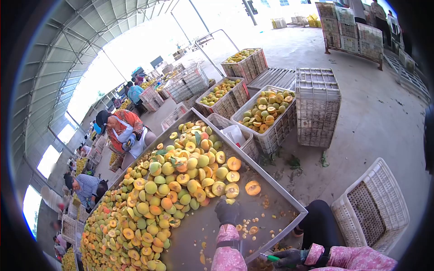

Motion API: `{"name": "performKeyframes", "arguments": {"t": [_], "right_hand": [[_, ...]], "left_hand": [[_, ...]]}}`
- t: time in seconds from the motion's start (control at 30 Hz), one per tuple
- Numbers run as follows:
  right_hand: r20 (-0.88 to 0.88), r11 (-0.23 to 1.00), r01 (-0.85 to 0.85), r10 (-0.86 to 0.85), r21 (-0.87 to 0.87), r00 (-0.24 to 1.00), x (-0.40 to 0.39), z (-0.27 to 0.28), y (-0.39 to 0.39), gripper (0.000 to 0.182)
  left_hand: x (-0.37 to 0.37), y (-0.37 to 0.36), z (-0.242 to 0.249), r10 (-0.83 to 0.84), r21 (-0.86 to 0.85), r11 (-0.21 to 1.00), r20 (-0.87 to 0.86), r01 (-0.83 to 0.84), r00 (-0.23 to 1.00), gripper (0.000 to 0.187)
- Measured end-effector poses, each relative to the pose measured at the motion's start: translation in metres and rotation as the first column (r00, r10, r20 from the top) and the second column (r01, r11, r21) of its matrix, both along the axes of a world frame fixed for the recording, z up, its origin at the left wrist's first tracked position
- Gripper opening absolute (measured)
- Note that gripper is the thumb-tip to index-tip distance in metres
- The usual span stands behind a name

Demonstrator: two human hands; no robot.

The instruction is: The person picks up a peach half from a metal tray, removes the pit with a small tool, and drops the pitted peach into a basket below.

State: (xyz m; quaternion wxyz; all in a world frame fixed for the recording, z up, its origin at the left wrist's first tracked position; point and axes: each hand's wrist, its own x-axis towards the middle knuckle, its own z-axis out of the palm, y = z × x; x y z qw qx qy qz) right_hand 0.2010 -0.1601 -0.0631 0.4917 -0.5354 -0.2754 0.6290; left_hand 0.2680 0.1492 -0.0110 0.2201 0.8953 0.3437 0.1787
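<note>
A metal-rimmed sorting table [278, 194] carries a large heap of whole and halved apricots [181, 171]. My left hand [227, 211], in a dark glove, reaches over the table at the heap's near right edge. Its fingers are closed around a yellow-green apricot [230, 201], mostly hidden by the glove. Cut halves lie just beyond, and one orange half [252, 188] sits apart to the right. My right hand [289, 258], also dark-gloved, is low by the table's near corner, gripping a small knife with a green handle [271, 258]; the blade points left.
Loose pits [246, 227] are scattered near my left hand. A white plastic basket [373, 207] stands tilted at right. Crates of fruit [266, 110] and a tall crate [318, 106] stand beyond the table. A person in an orange top [129, 128] works across from me.
</note>
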Motion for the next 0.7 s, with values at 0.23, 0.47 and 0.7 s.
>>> {"name": "performKeyframes", "arguments": {"t": [0.23,0.47,0.7], "right_hand": [[-0.418,0.985,0.045,0.029,0.165,0.908,0.009,0.053,0.016,0.042],[-0.051,0.918,-0.006,0.029,0.398,0.998,-0.007,0.102,0.061,0.032],[0.79,0.885,-0.278,-0.146,0.372,0.595,-0.031,0.136,0.081,0.033]], "left_hand": [[-0.12,-0.015,0.061,0.569,-0.694,-0.301,0.42,0.654,0.707,0.055],[-0.194,-0.079,0.1,0.763,-0.676,-0.239,0.314,0.697,0.566,0.057],[-0.22,-0.111,0.096,0.667,-0.799,0.085,0.49,0.595,0.562,0.06]]}}
